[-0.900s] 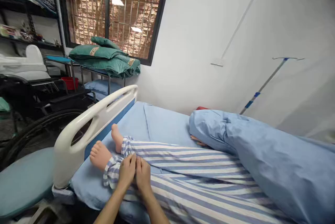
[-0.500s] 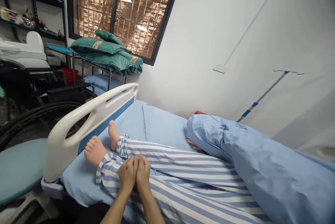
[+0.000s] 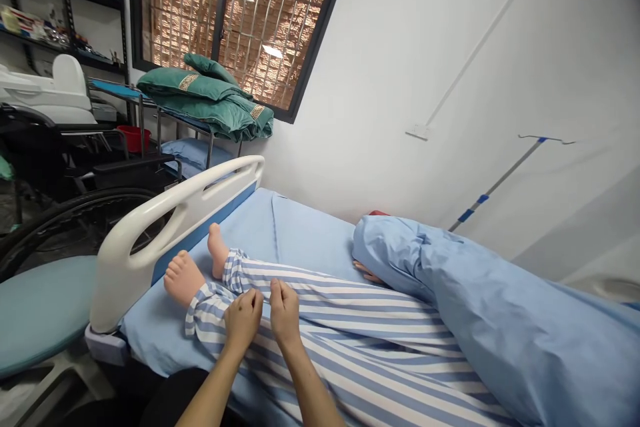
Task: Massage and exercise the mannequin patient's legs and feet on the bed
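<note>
Holds left hand [image 3: 243, 315] and right hand [image 3: 285, 310] slightly apart over the lower legs, both curled into fists with thumbs uppermost and with no cloth visibly pinched; cannot tell about contact underneath. Has the blue-and-white striped pyjama trousers [image 3: 360, 367] directly below, lying lengthwise on the pale blue bedsheet [image 3: 305, 220], with cuffs gathered by the bare manikin feet [image 3: 184, 278] near the white footboard [image 3: 113, 267] and upper parts running under the bunched blue quilt [image 3: 480, 294]. Appears, as a judgement, to be at a step of poising fists over the shins rather than drawing cloth. To grasp trousers or quilt, would call first for uncurling fingers, then for settling on a cuff or edge.
</note>
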Action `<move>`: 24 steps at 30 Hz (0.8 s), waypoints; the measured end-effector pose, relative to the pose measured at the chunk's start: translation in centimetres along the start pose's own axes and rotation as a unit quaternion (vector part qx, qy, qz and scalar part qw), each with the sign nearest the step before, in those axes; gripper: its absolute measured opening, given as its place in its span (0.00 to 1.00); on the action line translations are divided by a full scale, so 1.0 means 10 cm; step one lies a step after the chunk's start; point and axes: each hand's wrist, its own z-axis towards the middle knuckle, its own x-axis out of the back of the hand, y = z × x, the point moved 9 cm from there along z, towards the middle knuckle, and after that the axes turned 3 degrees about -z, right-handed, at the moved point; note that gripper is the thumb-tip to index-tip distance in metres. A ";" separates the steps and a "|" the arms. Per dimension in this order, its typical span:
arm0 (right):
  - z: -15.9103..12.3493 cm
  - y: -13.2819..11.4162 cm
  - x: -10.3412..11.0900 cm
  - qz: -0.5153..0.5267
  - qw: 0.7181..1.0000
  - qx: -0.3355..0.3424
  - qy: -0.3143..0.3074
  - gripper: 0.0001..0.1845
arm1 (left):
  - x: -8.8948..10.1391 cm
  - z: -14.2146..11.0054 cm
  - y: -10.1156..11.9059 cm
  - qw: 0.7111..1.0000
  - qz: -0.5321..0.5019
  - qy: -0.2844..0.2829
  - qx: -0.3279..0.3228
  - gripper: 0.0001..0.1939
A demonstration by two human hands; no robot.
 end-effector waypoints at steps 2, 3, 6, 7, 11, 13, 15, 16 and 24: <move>-0.03 0.08 -0.01 0.000 1.000 0.000 0.007 0.21 | 0.00 0.00 0.00 1.000 -0.005 -0.003 0.001 0.14; -0.05 0.15 -0.05 0.001 1.000 -0.006 0.006 0.21 | 0.00 0.00 0.00 1.000 -0.010 -0.006 0.004 0.14; -0.10 0.41 -0.19 0.012 0.999 -0.040 -0.004 0.21 | -0.01 0.00 -0.03 0.999 -0.035 -0.015 0.020 0.13; -0.11 0.48 -0.23 0.014 0.999 -0.051 -0.006 0.22 | -0.01 0.00 -0.04 0.998 -0.045 -0.016 0.027 0.13; -0.10 0.54 -0.30 0.011 0.998 -0.058 -0.015 0.21 | 0.01 0.02 -0.06 0.991 -0.120 -0.018 0.048 0.14; -0.10 0.52 -0.29 0.015 0.998 -0.061 -0.017 0.21 | 0.03 0.06 -0.03 0.977 -0.203 -0.015 0.058 0.16; -0.10 0.52 -0.28 0.030 0.997 -0.071 -0.015 0.21 | 0.05 0.10 0.03 0.948 -0.310 -0.012 0.073 0.18; -0.10 0.52 -0.28 0.042 0.996 -0.075 -0.014 0.21 | 0.06 0.12 0.08 0.928 -0.364 -0.010 0.081 0.18; -0.09 0.55 -0.18 0.145 0.985 -0.098 0.007 0.21 | -0.04 0.10 0.28 0.892 -0.442 0.004 0.098 0.18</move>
